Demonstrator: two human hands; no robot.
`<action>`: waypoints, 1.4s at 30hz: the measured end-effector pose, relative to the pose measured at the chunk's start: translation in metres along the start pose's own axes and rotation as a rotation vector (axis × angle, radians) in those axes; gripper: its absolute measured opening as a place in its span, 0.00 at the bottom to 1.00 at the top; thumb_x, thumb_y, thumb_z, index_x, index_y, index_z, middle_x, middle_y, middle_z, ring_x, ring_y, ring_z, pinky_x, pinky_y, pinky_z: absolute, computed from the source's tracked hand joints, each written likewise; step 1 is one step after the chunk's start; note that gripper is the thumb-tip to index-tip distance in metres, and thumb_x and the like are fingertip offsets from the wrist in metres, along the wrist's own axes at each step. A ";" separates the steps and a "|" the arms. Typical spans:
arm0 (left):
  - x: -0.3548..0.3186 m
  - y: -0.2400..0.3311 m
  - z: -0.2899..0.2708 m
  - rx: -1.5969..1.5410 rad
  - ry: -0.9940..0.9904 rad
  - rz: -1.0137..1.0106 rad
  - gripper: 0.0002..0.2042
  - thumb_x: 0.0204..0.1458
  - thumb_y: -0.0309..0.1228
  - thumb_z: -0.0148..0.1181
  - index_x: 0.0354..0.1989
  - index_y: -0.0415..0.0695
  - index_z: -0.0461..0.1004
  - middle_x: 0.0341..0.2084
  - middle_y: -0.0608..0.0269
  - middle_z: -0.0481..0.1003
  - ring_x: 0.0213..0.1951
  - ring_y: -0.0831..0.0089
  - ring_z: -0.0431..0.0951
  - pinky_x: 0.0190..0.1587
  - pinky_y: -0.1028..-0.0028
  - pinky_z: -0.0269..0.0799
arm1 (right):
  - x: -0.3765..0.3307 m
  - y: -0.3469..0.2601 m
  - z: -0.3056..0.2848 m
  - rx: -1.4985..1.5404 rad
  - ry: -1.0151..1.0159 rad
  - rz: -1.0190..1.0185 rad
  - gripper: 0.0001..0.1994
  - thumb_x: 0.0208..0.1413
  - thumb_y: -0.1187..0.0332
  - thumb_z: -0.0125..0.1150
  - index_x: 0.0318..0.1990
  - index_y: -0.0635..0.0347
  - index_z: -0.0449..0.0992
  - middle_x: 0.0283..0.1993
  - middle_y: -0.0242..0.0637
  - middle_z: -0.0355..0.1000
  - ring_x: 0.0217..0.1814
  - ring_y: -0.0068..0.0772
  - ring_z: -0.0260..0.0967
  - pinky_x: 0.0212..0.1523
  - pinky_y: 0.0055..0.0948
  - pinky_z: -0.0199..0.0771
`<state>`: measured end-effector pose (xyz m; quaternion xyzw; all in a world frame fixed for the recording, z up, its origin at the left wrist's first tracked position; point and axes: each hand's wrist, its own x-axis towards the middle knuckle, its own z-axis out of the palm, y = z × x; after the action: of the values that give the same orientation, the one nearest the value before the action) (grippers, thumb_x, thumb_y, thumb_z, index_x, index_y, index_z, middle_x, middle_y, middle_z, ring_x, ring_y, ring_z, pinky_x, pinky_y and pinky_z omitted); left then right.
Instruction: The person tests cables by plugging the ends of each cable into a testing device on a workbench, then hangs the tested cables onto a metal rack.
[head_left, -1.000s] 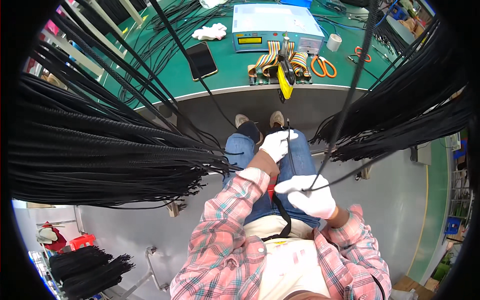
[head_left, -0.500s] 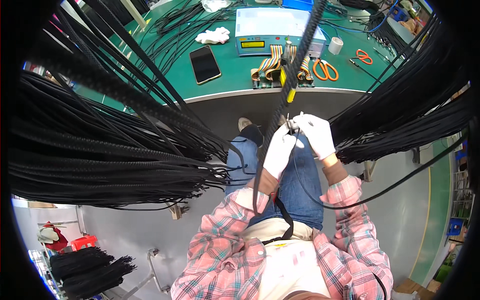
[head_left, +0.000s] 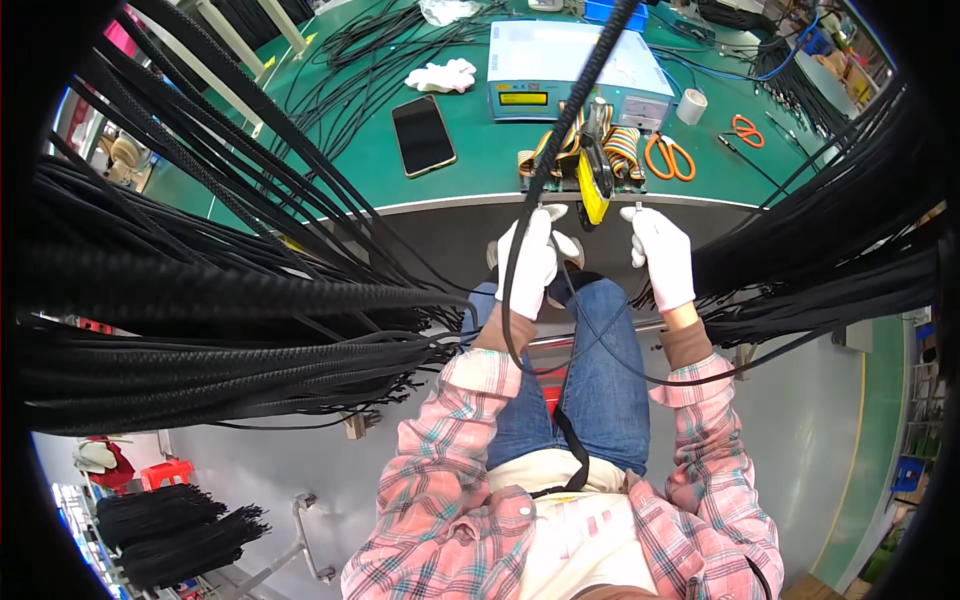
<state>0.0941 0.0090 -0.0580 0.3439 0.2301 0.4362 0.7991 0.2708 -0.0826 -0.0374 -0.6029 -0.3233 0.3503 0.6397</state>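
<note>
White-gloved, our left hand (head_left: 528,262) grips a black braided cable (head_left: 560,130) at mid-frame, just below the green surface (head_left: 400,180) edge. Our right hand (head_left: 660,255) pinches a small cable end, fingers closed. Open room lies between the hands, over the knees; black cable bundles (head_left: 200,330) crowd both frame sides. Against half a second earlier, the hands have parted; previously they met together.

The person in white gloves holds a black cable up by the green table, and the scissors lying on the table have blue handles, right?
Not quite. The head view shows the scissors on the green table have orange handles, not blue. The white-gloved left hand and right hand do hold a black braided cable.
</note>
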 end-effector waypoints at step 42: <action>0.040 0.017 0.011 1.869 0.144 0.724 0.09 0.53 0.33 0.55 0.28 0.44 0.79 0.24 0.64 0.79 0.19 0.68 0.73 0.26 0.74 0.67 | 0.018 0.004 0.005 0.453 -0.164 0.111 0.13 0.62 0.70 0.47 0.41 0.69 0.78 0.17 0.34 0.66 0.16 0.24 0.60 0.18 0.21 0.60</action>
<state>0.1123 0.0458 -0.0409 0.8553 0.4097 0.3169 0.0119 0.2763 -0.0646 -0.0417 -0.4305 -0.2537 0.4963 0.7099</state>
